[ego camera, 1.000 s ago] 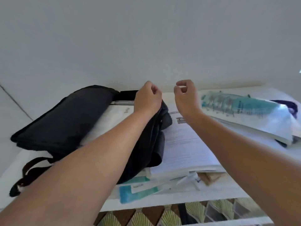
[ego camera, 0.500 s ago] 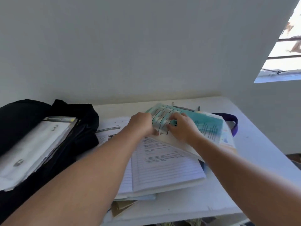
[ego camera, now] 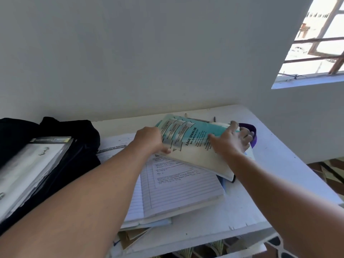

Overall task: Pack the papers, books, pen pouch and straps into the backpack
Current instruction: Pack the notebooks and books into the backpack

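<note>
- Both hands hold the teal-covered book (ego camera: pixel 193 144): the left hand (ego camera: pixel 149 139) has its grip on the book's near-left edge, fingers curled under it, with one fingertip showing below the cover.
- Right hand (ego camera: pixel 229 139) lies over the book's far-right part, fingers curled round its far edge, thumb flat on the cover.
- Cover printing reads "LAGU SEKOLAH"; the text runs along the book's long axis, which slants from the far left toward the near right.
- That book is tilted, its near corner resting over the lined notebook (ego camera: pixel 178 187), its far end raised off the surface (ego camera: pixel 279 164).
- Lined notebook lies open and flat at the middle of the surface, handwriting on its page, long axis running roughly away from the viewer.
- More papers (ego camera: pixel 145 222) and a brown sheet poke out from beneath the notebook at the near edge.
- Loose printed sheets (ego camera: pixel 113 148) lie between the notebook and the backpack.
- Black backpack (ego camera: pixel 70 146) sits at the left, lying open, with a thick stack of white papers (ego camera: pixel 28 174) inside it, long axis pointing toward the far right.
- A purple strap (ego camera: pixel 251 131) curves just behind the right hand, partly hidden by it.
- Two pens or pencils lie near the wall behind the book; too small to tell which.
- A barred window (ego camera: pixel 316 43) sits at the upper right.
</note>
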A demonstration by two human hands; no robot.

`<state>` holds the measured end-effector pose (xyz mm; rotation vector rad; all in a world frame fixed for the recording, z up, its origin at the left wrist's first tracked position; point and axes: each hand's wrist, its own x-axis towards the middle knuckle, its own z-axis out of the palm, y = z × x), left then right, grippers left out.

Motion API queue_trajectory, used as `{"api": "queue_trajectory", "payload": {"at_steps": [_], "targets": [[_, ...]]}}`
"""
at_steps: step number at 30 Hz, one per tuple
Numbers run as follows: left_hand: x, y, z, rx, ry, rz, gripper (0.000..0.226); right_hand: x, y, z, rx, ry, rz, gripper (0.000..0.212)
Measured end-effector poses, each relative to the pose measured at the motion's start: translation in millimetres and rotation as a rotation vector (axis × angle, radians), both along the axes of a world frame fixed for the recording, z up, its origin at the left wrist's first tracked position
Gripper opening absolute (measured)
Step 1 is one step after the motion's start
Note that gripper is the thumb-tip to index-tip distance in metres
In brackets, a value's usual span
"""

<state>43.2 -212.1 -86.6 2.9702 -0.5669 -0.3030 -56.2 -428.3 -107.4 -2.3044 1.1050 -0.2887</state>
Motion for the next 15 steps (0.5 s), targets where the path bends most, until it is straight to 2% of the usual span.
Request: {"api": "queue_trajectory", "payload": {"at_steps": [5,7,10,11,13,15], "targets": [[-1,0,4,0.012,0.002,-0.023,0.056,-9,-8,-3,0.189,-0.046,-0.101,0.087],[-3,1,4,0.028,-0.009,-0.032,0.052,-11,-7,-1,0.223,-0.17,-0.129,0.081],[-8,2,4,0.013,0.025,-0.009,0.054,-10,-11,14,0.389,-0.393,-0.223,0.06],[-10,2,8,-0.045,0.067,0.028,0.058,-11,-12,23,0.478,-0.461,-0.262,0.051],[-10,1,17,-0.315,0.179,0.155,0.073,-13,-12,43,0.638,-0.583,-0.239,0.029],[-10,-2,33,-0.657,0.284,0.333,0.087,-17,-2,68,0.741,-0.675,-0.057,0.012]]}}
